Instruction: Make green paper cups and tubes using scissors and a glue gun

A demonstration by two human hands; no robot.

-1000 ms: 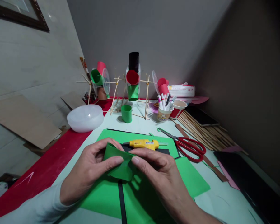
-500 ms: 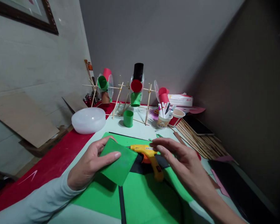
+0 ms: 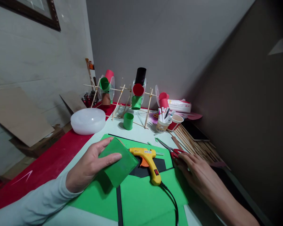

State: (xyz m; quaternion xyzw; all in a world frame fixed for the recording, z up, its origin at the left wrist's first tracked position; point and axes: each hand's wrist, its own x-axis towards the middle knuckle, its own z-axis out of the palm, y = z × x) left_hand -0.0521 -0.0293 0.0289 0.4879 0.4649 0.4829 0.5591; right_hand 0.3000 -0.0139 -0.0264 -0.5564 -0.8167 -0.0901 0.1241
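While the left hand [image 3: 91, 164] pinches a green piece [image 3: 120, 166] between thumb and fingers above the green sheets [image 3: 148, 194], the right hand [image 3: 198, 171] is at the red-handled scissors [image 3: 164, 144]; whether it grips them, I cannot tell. Piece: probably light, bendable, easily creased; best held lightly near an edge. Yellow glue gun [image 3: 152, 168] lies between piece and scissors, in the way, its cord [image 3: 174, 201] running nearward.

Card [image 3: 119, 168] green; glue gun [image 3: 152, 165] yellow, trigger [image 3: 144, 162] orange; scissor handles [image 3: 178, 151] red
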